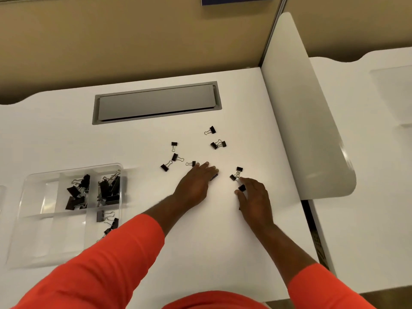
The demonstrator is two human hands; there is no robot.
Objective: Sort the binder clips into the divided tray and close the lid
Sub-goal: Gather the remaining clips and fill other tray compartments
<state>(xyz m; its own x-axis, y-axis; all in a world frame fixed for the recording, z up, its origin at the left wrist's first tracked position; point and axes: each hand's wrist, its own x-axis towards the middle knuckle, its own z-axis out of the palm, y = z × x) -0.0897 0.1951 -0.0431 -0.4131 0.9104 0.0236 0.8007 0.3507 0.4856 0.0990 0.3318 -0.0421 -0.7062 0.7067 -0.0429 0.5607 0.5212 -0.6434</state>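
Here, the left hand (196,184) lay flat on the table (66,134), fingers nearly straight, fingertips resting on a small clip (214,176). The right hand (254,197) pinched a binder clip (242,188) between thumb and forefinger. Other loose clips (218,144) lay just beyond both hands. The divided tray (35,181), partly filled, sat well to the left.

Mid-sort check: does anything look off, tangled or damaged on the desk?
Nothing looks damaged. Two loose binder clips lie with their wire handles interlocked, and the cluster by the right hand looks tangled too. The tray sits flat.
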